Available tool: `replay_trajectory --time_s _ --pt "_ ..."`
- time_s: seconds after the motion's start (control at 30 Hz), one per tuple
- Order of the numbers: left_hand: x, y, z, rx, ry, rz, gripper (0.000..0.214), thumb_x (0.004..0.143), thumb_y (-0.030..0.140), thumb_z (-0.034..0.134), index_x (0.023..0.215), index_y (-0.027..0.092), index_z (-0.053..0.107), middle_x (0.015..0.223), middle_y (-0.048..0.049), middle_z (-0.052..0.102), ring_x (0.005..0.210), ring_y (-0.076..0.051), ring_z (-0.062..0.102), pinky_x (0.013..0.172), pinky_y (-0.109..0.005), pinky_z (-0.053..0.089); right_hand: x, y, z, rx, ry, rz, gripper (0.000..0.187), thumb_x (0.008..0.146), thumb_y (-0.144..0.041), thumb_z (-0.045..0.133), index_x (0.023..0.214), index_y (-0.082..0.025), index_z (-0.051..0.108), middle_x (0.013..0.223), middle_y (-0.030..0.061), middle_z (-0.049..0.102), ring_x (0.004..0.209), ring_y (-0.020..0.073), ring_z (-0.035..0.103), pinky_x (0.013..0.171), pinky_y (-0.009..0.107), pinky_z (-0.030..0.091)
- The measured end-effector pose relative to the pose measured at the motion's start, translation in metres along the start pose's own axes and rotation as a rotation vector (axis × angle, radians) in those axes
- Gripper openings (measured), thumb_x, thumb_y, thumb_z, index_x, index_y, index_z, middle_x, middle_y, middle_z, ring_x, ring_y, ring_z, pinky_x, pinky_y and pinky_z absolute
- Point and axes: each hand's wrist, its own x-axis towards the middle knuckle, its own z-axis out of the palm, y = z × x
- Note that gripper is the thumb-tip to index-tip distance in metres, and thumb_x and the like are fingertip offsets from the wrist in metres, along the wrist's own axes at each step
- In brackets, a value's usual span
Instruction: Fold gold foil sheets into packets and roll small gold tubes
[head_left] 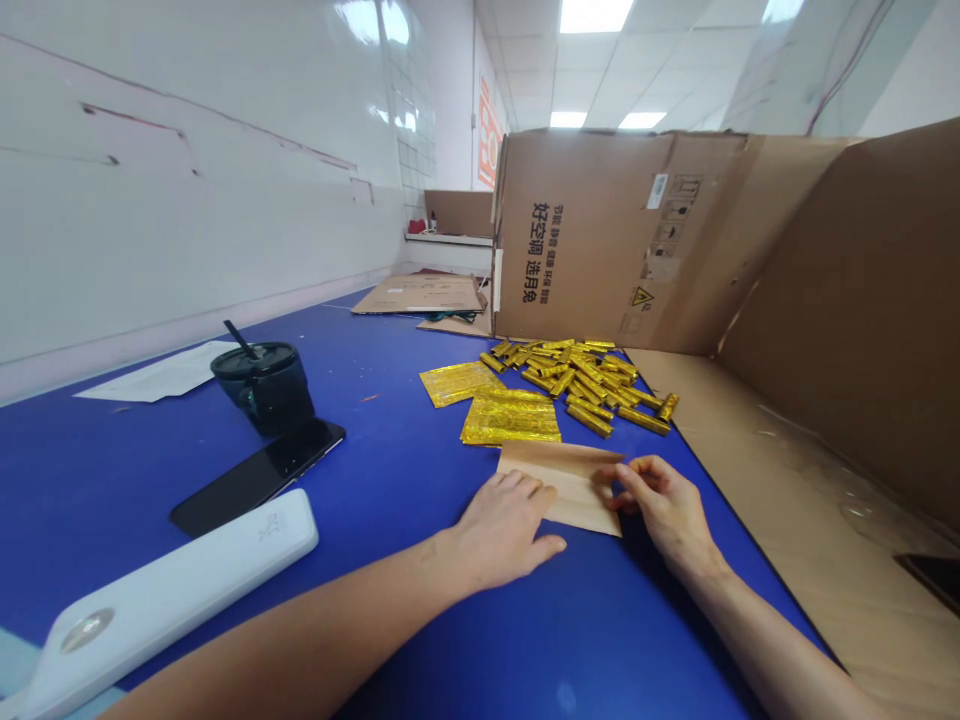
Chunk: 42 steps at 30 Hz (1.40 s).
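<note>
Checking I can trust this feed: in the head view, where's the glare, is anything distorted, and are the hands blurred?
Head view: ceiling lights glare on the glossy white wall; the gold foil sticks glint but stay readable; wide-angle distortion bends the edges of the blue table; the left hand and right hand show no obvious blur.

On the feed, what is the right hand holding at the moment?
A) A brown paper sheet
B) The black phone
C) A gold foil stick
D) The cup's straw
A. The right hand has its fingers on the edge of the brown paper sheet, and the left hand rests on the same sheet.
</note>
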Motion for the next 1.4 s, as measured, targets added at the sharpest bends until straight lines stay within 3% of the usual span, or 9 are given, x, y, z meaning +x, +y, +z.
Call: replay_trajectory --time_s 0.1,0.23,0.33,0.4,0.6,0.77,0.9,1.23,1.4 --pt "0.001 -0.001 -0.002 -0.001 0.001 -0.009 0.043 0.076 0.043 0.05 0.11 0.016 0.048 0.101 -0.0067 0.056 0.095 -0.023 0.048 0.083 -0.035 0.035 -0.004 -0.004 0.001 -0.132 -0.106 -0.071 0.031 0.073 -0.046 0.049 0.075 -0.016 0.055 0.076 0.007 0.064 0.066 0.0188 0.06 0.062 0.03 0.046" --pt "0.001 -0.006 -0.004 0.014 -0.003 -0.051 0.042 0.077 0.04 0.049 0.111 0.016 0.047 0.1 -0.0075 0.056 0.093 -0.024 0.049 0.08 -0.035 0.037 -0.012 -0.016 0.001 -0.519 -0.316 -0.297 0.028 0.074 -0.044 0.051 0.083 -0.02 0.062 0.095 0.0063 0.062 0.089 0.0216 0.054 0.082 0.035 0.039" --pt "0.001 -0.01 -0.005 0.011 -0.005 -0.077 0.041 0.077 0.039 0.049 0.111 0.016 0.045 0.102 -0.008 0.055 0.095 -0.024 0.048 0.081 -0.035 0.036 -0.016 -0.024 0.002 -0.769 -0.439 -0.382 0.032 0.069 -0.045 0.056 0.091 -0.024 0.062 0.11 0.0061 0.056 0.099 0.0248 0.048 0.086 0.04 0.035" --pt "0.001 -0.012 -0.004 -0.002 0.0 -0.085 0.041 0.077 0.039 0.049 0.111 0.016 0.045 0.103 -0.0079 0.055 0.096 -0.024 0.048 0.081 -0.035 0.036 -0.017 -0.024 0.002 -0.832 -0.452 -0.405 0.031 0.071 -0.042 0.054 0.095 -0.024 0.061 0.113 0.0056 0.054 0.101 0.0244 0.047 0.086 0.039 0.036" --pt "0.003 -0.013 -0.005 -0.016 -0.006 -0.107 0.044 0.075 0.037 0.05 0.112 0.015 0.043 0.105 -0.0089 0.053 0.098 -0.025 0.046 0.081 -0.036 0.036 -0.014 -0.01 0.003 -0.804 -0.326 -0.477 0.024 0.08 -0.028 0.04 0.094 -0.021 0.058 0.094 0.005 0.062 0.088 0.0198 0.055 0.079 0.033 0.042" --pt "0.005 -0.024 -0.015 -0.003 -0.057 -0.122 0.034 0.071 0.013 0.043 0.104 0.016 0.048 0.096 -0.008 0.056 0.09 -0.023 0.05 0.077 -0.034 0.039 -0.012 -0.006 0.003 -0.754 -0.273 -0.462 0.024 0.082 -0.027 0.036 0.09 -0.022 0.059 0.085 0.0041 0.064 0.082 0.0189 0.057 0.076 0.032 0.044" --pt "0.006 -0.034 -0.017 -0.033 -0.065 -0.134 0.032 0.07 0.005 0.038 0.094 0.018 0.055 0.09 -0.0052 0.058 0.086 -0.02 0.052 0.074 -0.03 0.04 -0.012 -0.01 0.002 -0.731 -0.29 -0.437 0.024 0.079 -0.031 0.041 0.093 -0.022 0.058 0.09 0.0047 0.063 0.084 0.0197 0.056 0.077 0.033 0.043" --pt "0.011 -0.043 -0.01 -0.162 0.001 -0.29 0.018 0.075 0.017 0.045 0.086 0.019 0.06 0.085 -0.0034 0.061 0.081 -0.019 0.056 0.075 -0.03 0.042 -0.017 -0.019 0.002 -0.686 -0.334 -0.371 0.033 0.073 -0.034 0.05 0.103 -0.021 0.054 0.101 0.0056 0.06 0.093 0.0216 0.053 0.083 0.036 0.04" --pt "0.012 -0.044 -0.009 -0.212 0.02 -0.326 0.017 0.074 0.017 0.047 0.084 0.019 0.061 0.086 -0.003 0.063 0.082 -0.019 0.057 0.075 -0.029 0.042 -0.012 -0.012 0.001 -0.584 -0.266 -0.368 0.024 0.08 -0.032 0.039 0.082 -0.021 0.06 0.082 0.0045 0.063 0.081 0.0193 0.056 0.076 0.032 0.042"
